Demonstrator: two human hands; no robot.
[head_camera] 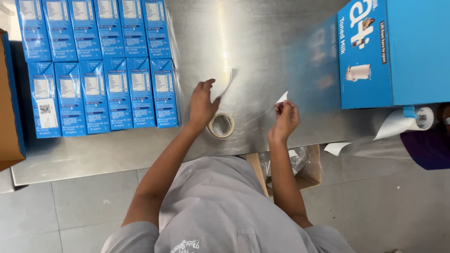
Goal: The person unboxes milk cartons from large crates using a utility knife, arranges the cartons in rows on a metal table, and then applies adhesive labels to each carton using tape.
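Observation:
My left hand (pixel 202 104) holds one end of a strip of clear tape (pixel 230 78) over the steel table (pixel 243 37). A roll of clear tape (pixel 221 125) hangs at that hand's wrist side, just below the palm. My right hand (pixel 285 119) pinches the other end of the strip, where a small white tab (pixel 281 98) sticks up. The strip stretches between the two hands, almost invisible against the metal.
Two rows of several blue cartons (pixel 98 65) lie wrapped at the table's left. A brown box (pixel 9 103) sits at the far left edge. A large blue carton box (pixel 389 51) stands at the right, with a label roll (pixel 422 119) below it. An open bin (pixel 304 164) is under the table.

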